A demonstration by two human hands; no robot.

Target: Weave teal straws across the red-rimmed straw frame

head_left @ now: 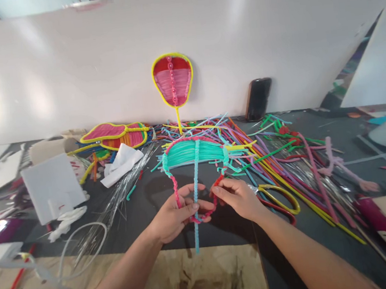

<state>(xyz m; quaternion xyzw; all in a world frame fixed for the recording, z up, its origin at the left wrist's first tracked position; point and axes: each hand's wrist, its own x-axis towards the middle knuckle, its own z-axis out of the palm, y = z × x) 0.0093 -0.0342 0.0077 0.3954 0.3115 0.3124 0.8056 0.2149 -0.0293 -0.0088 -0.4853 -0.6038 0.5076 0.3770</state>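
Observation:
Between my hands is a pipe-cleaner frame [176, 191] in twisted pink, its upper part wound across with turquoise pipe cleaners [180, 154]. A light blue pipe cleaner [197, 172] runs down its middle and sticks out below the frame. My left hand [180, 214] grips the lower frame and the blue strand, thumb in front and fingers behind. On the right side of the frame, my right hand [232, 196] pinches the red-pink edge [219, 178] with thumb and forefinger. The frame's lower half is an open loop around the blue strand.
Loose pipe cleaners [281, 176] spread behind and to the right, with scissors [280, 197] beside my right hand. A finished yellow-rimmed piece [173, 81] stands against the white board [80, 60]. A phone [258, 99] leans there too. Glue-gun-like purple tools [381, 220] lie at both sides.

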